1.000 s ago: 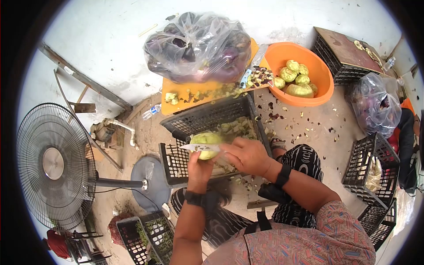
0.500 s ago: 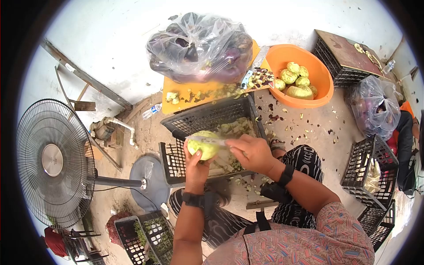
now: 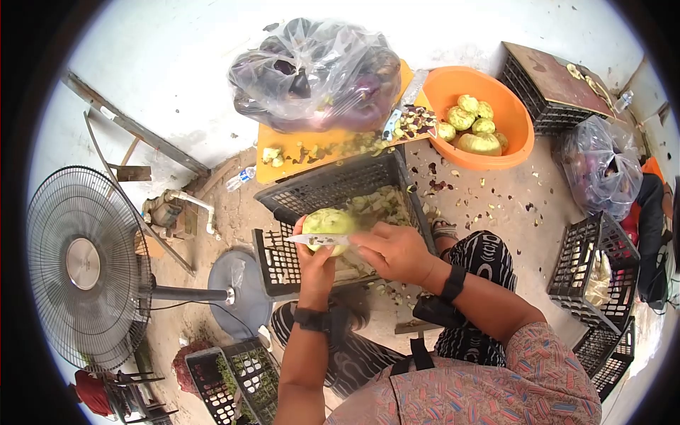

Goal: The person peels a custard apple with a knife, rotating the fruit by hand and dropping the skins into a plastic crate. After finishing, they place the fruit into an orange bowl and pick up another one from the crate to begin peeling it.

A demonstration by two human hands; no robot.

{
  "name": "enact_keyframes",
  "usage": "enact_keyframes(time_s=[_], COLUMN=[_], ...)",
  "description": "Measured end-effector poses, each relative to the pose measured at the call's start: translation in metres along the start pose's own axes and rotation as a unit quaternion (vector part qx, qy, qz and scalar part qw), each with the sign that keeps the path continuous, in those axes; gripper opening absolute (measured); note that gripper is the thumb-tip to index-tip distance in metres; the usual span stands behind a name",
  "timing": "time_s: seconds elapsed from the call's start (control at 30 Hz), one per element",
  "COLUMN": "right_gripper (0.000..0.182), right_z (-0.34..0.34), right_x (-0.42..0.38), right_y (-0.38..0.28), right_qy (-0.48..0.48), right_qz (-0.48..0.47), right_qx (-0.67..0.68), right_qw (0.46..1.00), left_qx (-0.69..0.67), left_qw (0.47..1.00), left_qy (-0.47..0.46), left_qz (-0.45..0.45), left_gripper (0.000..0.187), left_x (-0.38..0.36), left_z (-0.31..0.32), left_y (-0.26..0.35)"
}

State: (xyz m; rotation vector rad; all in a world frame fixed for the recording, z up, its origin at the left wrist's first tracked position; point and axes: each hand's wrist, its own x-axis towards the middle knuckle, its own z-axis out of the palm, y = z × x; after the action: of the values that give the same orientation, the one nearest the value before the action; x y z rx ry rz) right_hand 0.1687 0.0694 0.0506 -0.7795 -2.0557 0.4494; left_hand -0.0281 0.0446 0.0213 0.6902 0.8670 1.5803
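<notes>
A pale green, round peeled eggplant (image 3: 329, 222) is cradled in my left hand (image 3: 316, 265), whose fingers wrap its left and lower side. My right hand (image 3: 400, 255) is closed round the handle of a knife (image 3: 316, 240). The blade lies flat across the lower front of the eggplant, its tip pointing left. Both hands are above a black plastic crate (image 3: 294, 197) with pale peelings inside. Behind the crate, a clear bag of dark purple eggplants (image 3: 319, 81) rests on a yellow board (image 3: 273, 170) strewn with scraps.
An orange basin (image 3: 520, 120) with several peeled eggplants stands at the back right. A second bag of eggplants (image 3: 605, 166) and a black crate (image 3: 570, 255) are on the right. A fan (image 3: 85, 262) stands at left. Peel bits dot the floor.
The knife has moved down from the upper part of the eggplant to its lower front, with my right hand shifting slightly left and down. My left hand still holds the eggplant.
</notes>
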Motion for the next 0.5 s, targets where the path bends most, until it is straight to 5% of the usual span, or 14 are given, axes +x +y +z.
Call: enact_keyframes(time_s=[0.5], right_gripper=[0.020], right_z=[-0.005], right_x=[-0.003], right_y=[0.011], right_qy=[0.032], right_qz=[0.016], right_qx=[-0.010], right_qw=[0.999], left_qx=[0.003], left_qw=[0.999], left_qy=[0.032], left_qz=[0.022], left_gripper=[0.073], left_x=[-0.006], left_z=[0.004], left_y=[0.013])
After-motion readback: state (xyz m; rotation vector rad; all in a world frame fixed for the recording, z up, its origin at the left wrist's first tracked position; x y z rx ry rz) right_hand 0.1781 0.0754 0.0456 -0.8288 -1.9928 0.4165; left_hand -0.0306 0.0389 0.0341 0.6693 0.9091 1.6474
